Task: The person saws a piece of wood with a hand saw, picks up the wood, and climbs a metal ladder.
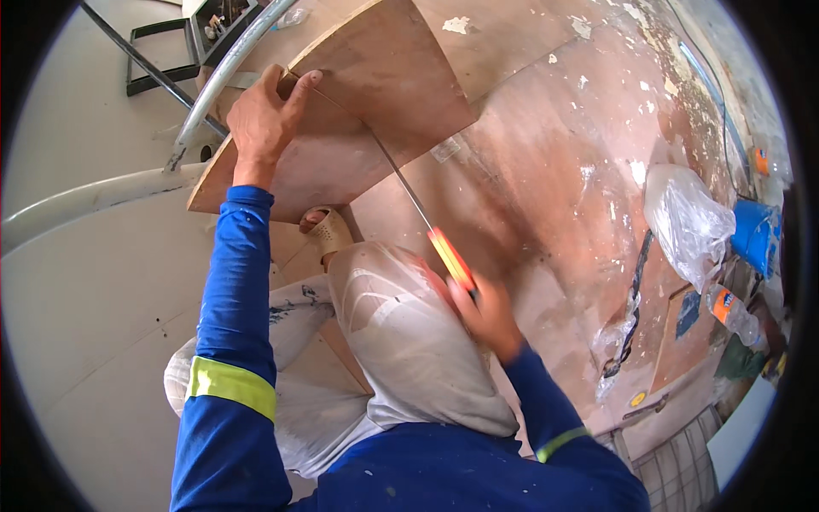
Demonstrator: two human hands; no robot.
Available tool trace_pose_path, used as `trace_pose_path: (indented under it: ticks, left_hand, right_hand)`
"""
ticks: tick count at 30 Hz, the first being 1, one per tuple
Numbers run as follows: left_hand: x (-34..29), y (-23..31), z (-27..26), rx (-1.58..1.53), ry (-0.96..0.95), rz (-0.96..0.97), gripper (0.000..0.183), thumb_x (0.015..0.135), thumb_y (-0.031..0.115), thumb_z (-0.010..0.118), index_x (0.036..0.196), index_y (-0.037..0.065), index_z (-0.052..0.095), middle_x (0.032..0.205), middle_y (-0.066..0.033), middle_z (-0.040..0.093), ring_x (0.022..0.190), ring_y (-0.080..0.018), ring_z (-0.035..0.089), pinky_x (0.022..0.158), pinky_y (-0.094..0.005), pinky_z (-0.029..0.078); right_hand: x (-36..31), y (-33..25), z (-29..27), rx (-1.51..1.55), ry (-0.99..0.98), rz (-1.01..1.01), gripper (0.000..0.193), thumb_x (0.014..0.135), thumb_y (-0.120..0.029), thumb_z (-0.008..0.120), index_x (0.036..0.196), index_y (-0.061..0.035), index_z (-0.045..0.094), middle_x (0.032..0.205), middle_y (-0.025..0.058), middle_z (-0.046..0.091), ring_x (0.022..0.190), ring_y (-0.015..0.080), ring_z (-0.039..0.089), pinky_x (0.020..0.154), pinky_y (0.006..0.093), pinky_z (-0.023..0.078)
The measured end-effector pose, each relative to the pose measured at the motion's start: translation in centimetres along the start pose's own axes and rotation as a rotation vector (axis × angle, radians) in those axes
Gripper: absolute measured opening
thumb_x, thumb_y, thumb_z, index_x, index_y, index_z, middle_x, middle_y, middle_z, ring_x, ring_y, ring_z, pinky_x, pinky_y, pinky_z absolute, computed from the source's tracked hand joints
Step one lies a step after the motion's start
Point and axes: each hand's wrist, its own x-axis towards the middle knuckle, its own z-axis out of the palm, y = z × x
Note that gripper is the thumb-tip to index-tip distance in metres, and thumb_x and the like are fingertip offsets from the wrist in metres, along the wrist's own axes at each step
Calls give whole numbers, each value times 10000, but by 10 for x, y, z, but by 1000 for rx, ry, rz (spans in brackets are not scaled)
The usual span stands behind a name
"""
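Note:
My left hand [266, 115] grips the far left edge of a brown wooden board [384, 60], fingers over the edge and thumb on the face. A thin straight cut line runs from beside that thumb across the board. My right hand [488, 311], slightly blurred, is closed around the orange and yellow handle of a handsaw [450, 258]. Its narrow blade, seen nearly edge-on, reaches up to the board and meets the cut line. How deep the blade sits is hidden. My sandaled foot [328, 229] shows just below the board's near edge, by my bent knee.
Metal tubes [223, 75] curve past the board's left side. An open black case [223, 24] lies at the far left. On the right stand a clear plastic bag [687, 218], a blue bucket [756, 235] and a plastic bottle [734, 314]. The floor [546, 171] is paint-spattered.

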Motion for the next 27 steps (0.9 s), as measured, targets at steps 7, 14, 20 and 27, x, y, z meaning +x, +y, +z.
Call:
trace_pose_path:
  ticks: [7,14,20,27]
  left_hand:
    - [2,5,-3,-11,-37,-30,726,948,774,640,919,50,687,840,-188,751,865,-459,725,781,-537,545]
    - [2,4,-7,23,-71,-51,693,961,742,645,914,52,685,831,-190,749,850,-457,722,773,-535,541]
    - [5,12,-9,40,-50,-34,698,955,752,648,917,56,690,843,-183,760,874,-451,731,774,-533,544]
    - [-1,9,9,10,-36,-17,696,953,752,653,893,59,671,850,-171,767,870,-450,735,787,-538,549]
  right_hand:
    - [62,-54,7,-16,47,32,437,1070,-466,644,1179,-57,753,935,245,754,834,454,735,708,514,557]
    - [33,-18,17,73,104,-73,410,1043,-431,689,1197,-57,762,958,268,745,860,465,735,741,502,565]
    - [-40,-36,-28,30,98,39,437,1052,-436,671,1277,-69,747,978,239,768,873,458,749,740,497,579]
    - [105,-24,35,-14,102,-55,437,1063,-460,650,1099,-32,732,1002,268,747,901,474,723,759,513,555]
